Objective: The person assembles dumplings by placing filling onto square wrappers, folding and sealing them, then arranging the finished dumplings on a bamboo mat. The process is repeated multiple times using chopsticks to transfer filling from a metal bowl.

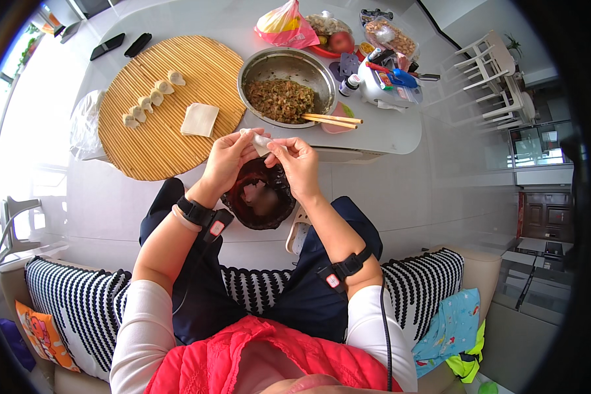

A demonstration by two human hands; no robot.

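Note:
Between both hands, just beyond the table's front edge, a partly folded dough wrapper (pixel 261 141) is held up. My left hand (pixel 230 157) grips its left side, and my right hand (pixel 295 162) pinches its right side with thumb and fingers. To the left lies a round slatted mat (pixel 162 143) bearing a stack of square wrappers (pixel 200 119) and a slanting row of several folded dumplings (pixel 150 98). Straight ahead stands a steel bowl (pixel 325 69) of chopped filling (pixel 279 100). Wooden chopsticks (pixel 337 119) rest in the filling and extend over the bowl's right rim.
Below my hands sits a bin with a dark liner (pixel 231 197). Phone-like black objects (pixel 107 46) lie at the table's far left, near a clear plastic bag (pixel 86 125). Rightward are a small bottle (pixel 349 84), a cluttered white box (pixel 381 91) and a red fruit bowl (pixel 320 51).

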